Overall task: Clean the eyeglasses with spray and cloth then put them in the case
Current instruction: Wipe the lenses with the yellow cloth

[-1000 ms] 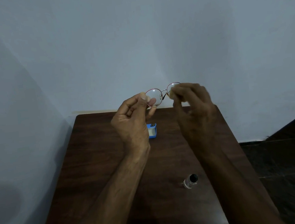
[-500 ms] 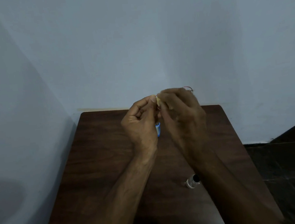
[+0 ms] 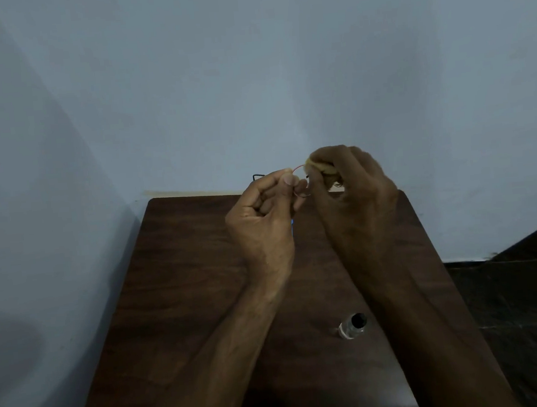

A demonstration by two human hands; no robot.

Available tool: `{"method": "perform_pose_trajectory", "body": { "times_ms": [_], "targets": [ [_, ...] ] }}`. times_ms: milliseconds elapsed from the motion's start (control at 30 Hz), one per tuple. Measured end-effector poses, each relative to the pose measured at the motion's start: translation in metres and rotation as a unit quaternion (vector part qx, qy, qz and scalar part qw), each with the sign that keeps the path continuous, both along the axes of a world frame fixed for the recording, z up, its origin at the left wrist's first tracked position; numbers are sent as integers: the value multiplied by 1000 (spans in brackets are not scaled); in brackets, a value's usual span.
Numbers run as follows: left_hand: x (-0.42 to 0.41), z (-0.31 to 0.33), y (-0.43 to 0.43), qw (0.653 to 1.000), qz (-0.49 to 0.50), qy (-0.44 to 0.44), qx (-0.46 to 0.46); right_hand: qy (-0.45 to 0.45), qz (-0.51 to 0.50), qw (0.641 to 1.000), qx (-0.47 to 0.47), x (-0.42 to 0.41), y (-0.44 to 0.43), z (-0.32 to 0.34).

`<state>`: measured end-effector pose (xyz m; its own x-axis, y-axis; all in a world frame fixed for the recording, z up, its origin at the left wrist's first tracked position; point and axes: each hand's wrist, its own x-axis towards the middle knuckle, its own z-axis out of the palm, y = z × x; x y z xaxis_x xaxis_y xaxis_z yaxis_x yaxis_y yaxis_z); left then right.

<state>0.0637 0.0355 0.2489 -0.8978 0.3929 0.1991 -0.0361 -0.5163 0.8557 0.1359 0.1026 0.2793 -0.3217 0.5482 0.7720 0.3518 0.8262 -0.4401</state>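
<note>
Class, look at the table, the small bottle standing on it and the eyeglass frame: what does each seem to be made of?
Table: dark brown wood or wood-look laminate, grain streaks, dull sheen.
Small bottle: clear glass or plastic, see-through body with highlights, black cap.
Eyeglass frame: thin reddish wire rim, probably metal.

eyeglasses (image 3: 300, 181) mostly hidden behind hands, case (image 3: 292, 226) nearly covered
</note>
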Motion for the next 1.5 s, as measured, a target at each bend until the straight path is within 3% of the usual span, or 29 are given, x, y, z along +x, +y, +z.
{"method": "perform_pose_trajectory", "body": {
  "times_ms": [100, 500, 667, 933, 1167, 1333, 1500],
  "targets": [
    [-1, -1, 1, 999, 18, 45, -10, 2, 42, 999, 1, 1, -7, -2],
    [-2, -9, -1, 981, 67, 170, -57, 19, 35, 998, -56, 6, 7, 6],
    [-6, -9, -3, 968, 76, 224, -83, 2, 77, 996, -52, 8, 4, 10],
    [1, -7, 1, 982, 67, 164, -64, 7, 71, 996, -49, 7, -1, 5],
    [7, -3, 5, 997, 36, 55, -48, -1, 70, 997, -34, 7, -6, 0],
    [6, 5, 7, 995, 1, -96, -4, -29, 44, 999, -8, 13, -7, -15],
    [9, 6, 10, 988, -8, -152, -1, -27, 18, 999, 14, 5, -16, -7]
  ]
}}
